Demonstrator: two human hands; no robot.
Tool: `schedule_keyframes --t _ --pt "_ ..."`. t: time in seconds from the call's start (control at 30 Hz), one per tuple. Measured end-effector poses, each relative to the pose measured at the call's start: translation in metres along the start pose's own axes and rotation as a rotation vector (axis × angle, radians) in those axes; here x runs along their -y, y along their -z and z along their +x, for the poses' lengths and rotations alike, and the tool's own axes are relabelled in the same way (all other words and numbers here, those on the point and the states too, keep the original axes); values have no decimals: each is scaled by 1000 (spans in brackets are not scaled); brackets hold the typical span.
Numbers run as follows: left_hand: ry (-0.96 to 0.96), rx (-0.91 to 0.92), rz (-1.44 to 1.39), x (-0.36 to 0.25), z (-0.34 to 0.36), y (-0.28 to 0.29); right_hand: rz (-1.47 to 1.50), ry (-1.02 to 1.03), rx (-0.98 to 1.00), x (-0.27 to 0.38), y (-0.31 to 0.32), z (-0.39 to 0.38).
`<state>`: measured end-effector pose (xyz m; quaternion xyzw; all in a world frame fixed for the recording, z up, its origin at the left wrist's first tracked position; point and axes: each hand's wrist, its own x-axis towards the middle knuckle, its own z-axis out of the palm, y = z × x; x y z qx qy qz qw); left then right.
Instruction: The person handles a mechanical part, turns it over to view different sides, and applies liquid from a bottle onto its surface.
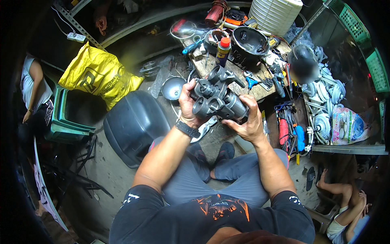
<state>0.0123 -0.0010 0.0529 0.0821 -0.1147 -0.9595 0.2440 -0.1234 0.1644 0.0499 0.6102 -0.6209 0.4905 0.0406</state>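
Observation:
Both hands hold up a dark machine part (219, 97) with several ring-shaped openings, short arms and a ribbed cylinder at its right end; its exact kind I cannot tell. My left hand (189, 106) wraps round its left side, a black watch on that wrist. My right hand (250, 125) grips the ribbed end between thumb and fingers. The part hangs above my lap, in front of the wooden bench (237, 86). Just behind it on the bench stands a spray can (223, 51) with a red cap. Left of my left hand is a round metal bowl (172, 88).
On the bench lie a black pot (250, 40), blue-handled pliers (252, 82) and other tools. White fan motors (323, 93) pile up at right. A black plastic case (136, 126) and a yellow sack (101, 75) stand at left. Other people sit at both sides.

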Motion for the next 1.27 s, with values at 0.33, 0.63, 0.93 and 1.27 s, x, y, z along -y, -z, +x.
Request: schedule_keyframes --t 0.33,0.63,0.93,1.27 --pt "44 125 26 6 -1 -5 2031 -1062 457 -29 5 -8" --pt "-11 47 75 4 -4 -11 428 -373 89 -24 5 -20" --pt "-4 74 34 2 -2 -5 1723 -980 354 -36 2 -19" --pt "-72 79 135 2 -3 -11 650 -568 130 -39 -6 -31"
